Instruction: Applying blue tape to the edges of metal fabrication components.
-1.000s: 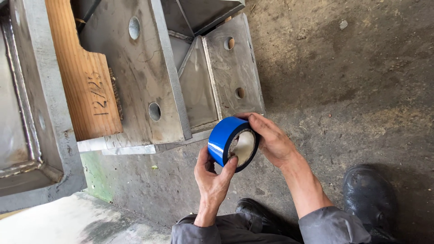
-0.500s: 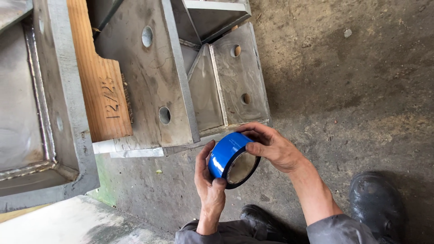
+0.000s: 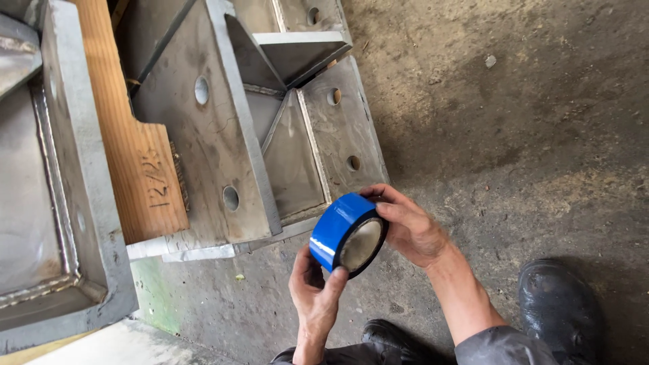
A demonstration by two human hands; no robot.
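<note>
Above the rough, stained concrete floor, beside drilled grey steel brackets, my left hand and right hand pinch a glossy blue tape roll between closed fingertips.

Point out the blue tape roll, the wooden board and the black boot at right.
blue tape roll [image 3: 336, 228], head view, outer blue band.
wooden board [image 3: 138, 169], head view, lower face.
black boot [image 3: 558, 304], head view, toe cap.
</note>
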